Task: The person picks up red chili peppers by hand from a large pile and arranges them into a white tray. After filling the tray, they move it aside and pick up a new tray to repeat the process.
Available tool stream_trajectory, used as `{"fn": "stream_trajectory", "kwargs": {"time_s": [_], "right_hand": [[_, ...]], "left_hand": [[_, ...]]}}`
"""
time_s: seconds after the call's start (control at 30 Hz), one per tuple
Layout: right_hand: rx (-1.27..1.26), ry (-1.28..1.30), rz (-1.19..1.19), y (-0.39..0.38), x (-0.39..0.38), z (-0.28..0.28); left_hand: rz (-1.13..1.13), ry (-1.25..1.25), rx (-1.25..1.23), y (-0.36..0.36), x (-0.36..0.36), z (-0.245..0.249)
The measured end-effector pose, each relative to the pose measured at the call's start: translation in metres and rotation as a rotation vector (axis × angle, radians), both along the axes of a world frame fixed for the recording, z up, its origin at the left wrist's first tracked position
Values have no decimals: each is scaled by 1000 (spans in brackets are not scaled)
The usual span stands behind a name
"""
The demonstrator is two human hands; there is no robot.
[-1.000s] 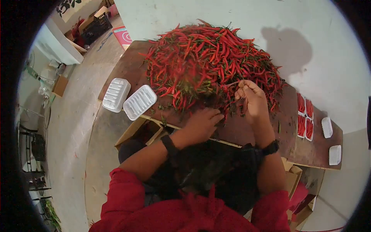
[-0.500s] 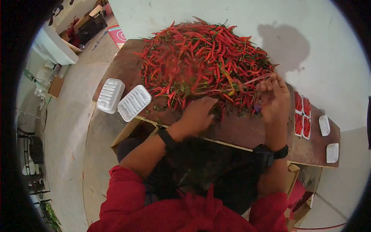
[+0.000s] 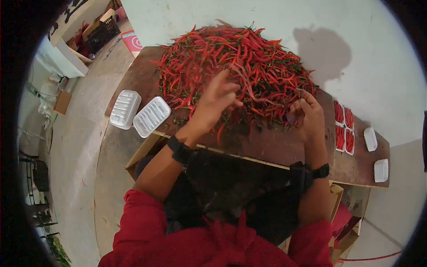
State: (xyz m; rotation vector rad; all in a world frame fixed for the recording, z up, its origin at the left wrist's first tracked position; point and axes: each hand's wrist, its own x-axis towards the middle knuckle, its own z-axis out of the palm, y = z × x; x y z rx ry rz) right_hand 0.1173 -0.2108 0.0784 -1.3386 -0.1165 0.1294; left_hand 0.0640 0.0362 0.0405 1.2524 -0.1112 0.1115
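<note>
A big heap of red chillies (image 3: pixel 262 58) with green stems covers the brown table. Over its front left part is my left hand (image 3: pixel 215 100), slightly blurred, its fingers apart and nothing seen in them. My right hand (image 3: pixel 308 113) is at the heap's right front edge, fingers curled in a pinch. A thin pale pink strand (image 3: pixel 248 84), blurred, bends across the chillies between my hands and runs toward my right fingers. Its exact ends are hard to make out. Something small and purplish shows beside my right fingers.
White ribbed trays (image 3: pixel 152 116) lie at the table's left edge. On the right, several trays filled with chillies (image 3: pixel 344 129) stand near two white trays (image 3: pixel 370 139). A wall (image 3: pixel 378 66) closes off the back. Cardboard boxes (image 3: pixel 336 200) are below the table.
My left hand has risen from the table's front edge up over the heap, and its fingers have spread. The strand, formerly stretched nearly straight, now bends. My right hand has lowered slightly.
</note>
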Motion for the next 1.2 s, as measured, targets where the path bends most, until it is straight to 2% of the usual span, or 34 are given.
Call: {"fn": "stream_trajectory", "kwargs": {"time_s": [0.07,0.13,0.17,0.23,0.37,0.43,0.67,0.77,0.83,0.87,0.93,0.97,1.03,1.07,1.1,1.13,1.17,1.2], "right_hand": [[7,0,-44,-4,-4,0],[167,-75,97,-1,-15,16],[165,-76,97,-2,-12,14],[-72,-109,113,-7,-7,11],[-254,-49,178,-5,-19,12],[-36,-122,205,0,-26,25],[105,-107,298,-3,-32,19],[56,-144,418,-9,-42,31],[-182,-120,458,-9,-63,49],[-181,-119,456,-10,-71,51],[-340,-155,832,-11,-85,51],[-338,-153,828,-9,-93,45],[-328,-311,1020,-2,-107,30],[-329,-309,1017,-4,-108,31],[-444,-277,1059,-7,-108,33],[-560,-245,1101,-11,-108,34],[-560,-243,1102,-15,-106,33],[-748,-215,927,-20,-102,30]], "left_hand": [[-2,26,-39,-2,-1,-3],[18,92,184,-2,3,-14],[18,91,182,-4,4,-19],[-115,103,271,-12,-1,-19],[-140,80,319,-29,-8,-16],[-204,71,341,-34,-11,-14],[-278,165,264,-49,-11,-18],[-281,120,265,-49,-10,-28],[-258,-7,400,-50,-14,-21],[-260,-6,401,-52,-18,-15],[-309,-396,562,-57,-29,-5],[-314,-396,562,-61,-36,-7],[-715,-456,295,-70,-50,-11],[-956,-323,398,-69,-56,-11],[-1190,-181,498,-67,-63,-9],[-1123,-320,521,-72,-77,-23],[-1054,-457,541,-79,-95,-47],[-1056,-454,539,-86,-108,-79]]}}
